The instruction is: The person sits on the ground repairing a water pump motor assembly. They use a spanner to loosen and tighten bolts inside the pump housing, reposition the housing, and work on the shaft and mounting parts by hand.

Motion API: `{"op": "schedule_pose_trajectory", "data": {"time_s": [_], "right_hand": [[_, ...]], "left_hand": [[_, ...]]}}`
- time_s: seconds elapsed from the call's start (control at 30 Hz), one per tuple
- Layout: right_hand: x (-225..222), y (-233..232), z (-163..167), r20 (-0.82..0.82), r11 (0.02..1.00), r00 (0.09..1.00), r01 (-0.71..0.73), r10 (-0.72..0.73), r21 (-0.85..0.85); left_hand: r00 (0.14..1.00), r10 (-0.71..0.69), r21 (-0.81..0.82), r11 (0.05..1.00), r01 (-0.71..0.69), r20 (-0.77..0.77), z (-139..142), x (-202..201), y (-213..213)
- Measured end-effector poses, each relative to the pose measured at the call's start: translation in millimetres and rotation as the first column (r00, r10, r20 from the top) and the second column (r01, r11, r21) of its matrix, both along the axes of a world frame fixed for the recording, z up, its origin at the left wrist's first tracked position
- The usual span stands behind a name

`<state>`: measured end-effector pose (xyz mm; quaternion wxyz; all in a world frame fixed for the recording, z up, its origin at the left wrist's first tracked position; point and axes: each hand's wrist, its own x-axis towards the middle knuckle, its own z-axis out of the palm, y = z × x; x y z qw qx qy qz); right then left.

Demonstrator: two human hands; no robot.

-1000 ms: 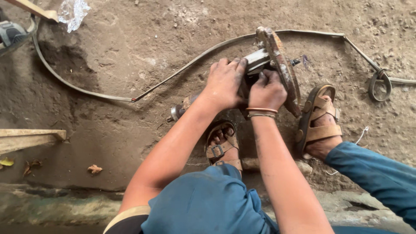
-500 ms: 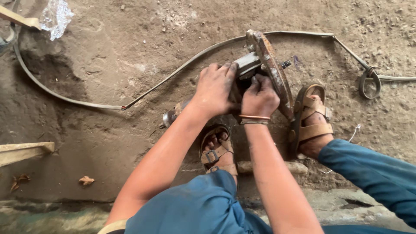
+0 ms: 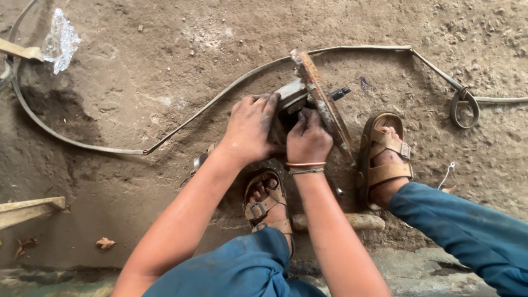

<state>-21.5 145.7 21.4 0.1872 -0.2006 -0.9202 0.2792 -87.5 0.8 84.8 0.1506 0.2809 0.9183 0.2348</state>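
Observation:
A greasy metal machine part [image 3: 316, 102], with a rusty flat plate standing on edge and a grey cylindrical body, rests on the dirt floor between my feet. My left hand [image 3: 250, 129] lies over the grey body, fingers curled on it. My right hand [image 3: 308, 137] grips the dark middle of the part just below the plate; a bangle circles its wrist. What the fingers pinch is hidden. A small black stub sticks out on the far side of the plate.
A long flat metal strap [image 3: 165, 137] curves across the floor and ends in a ring [image 3: 463, 107] at right. My sandalled feet [image 3: 385, 157] flank the part. A wooden handle [image 3: 338, 221], crumpled plastic [image 3: 59, 41] and a plank [image 3: 30, 209] lie around.
The view has shifted slightly; both hands stay on the part, with the right hand's fingers reworking their hold under the plate.

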Motion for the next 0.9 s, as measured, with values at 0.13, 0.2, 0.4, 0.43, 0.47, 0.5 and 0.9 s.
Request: {"op": "schedule_pose_trajectory", "data": {"time_s": [0.13, 0.2, 0.4, 0.43, 0.47, 0.5, 0.9], "right_hand": [[-0.5, -2.0, -2.8, 0.016, 0.999, 0.999, 0.033, -0.032, -0.035], [-1.3, -3.3, -4.2, 0.003, 0.999, 1.000, 0.031, -0.031, -0.038], [-5.1, -6.1, -6.9, 0.020, 0.998, 0.999, 0.038, -0.037, -0.041], [-6.1, -6.2, -6.9, 0.024, 0.998, 0.999, 0.045, -0.044, -0.053], [-6.8, -6.4, -6.7, 0.027, 0.997, 0.998, 0.051, -0.050, -0.066], [-7.8, -6.3, -6.1, 0.032, 0.995, 0.998, 0.056, -0.054, -0.077], [-27.1, 1.0, 13.7, 0.445, 0.971, 0.875, -0.102, 0.191, -0.216]], "left_hand": [[1.000, 0.002, -0.039, 0.999, -0.001, 0.009, 3.5, 0.1, 2.3], [1.000, -0.003, -0.078, 0.997, 0.005, 0.021, 6.5, -1.5, 3.6], [0.997, 0.016, -0.121, 0.993, -0.008, 0.071, 14.4, -4.0, 7.1], [0.997, 0.022, -0.115, 0.993, -0.014, 0.075, 15.0, -3.7, 6.9], [0.997, 0.029, -0.108, 0.994, -0.021, 0.078, 15.4, -3.3, 6.4], [0.996, 0.037, -0.101, 0.994, -0.029, 0.082, 15.3, -2.9, 6.0], [1.000, 0.013, -0.004, 1.000, -0.013, 0.001, -1.2, -0.8, 0.0]]}}
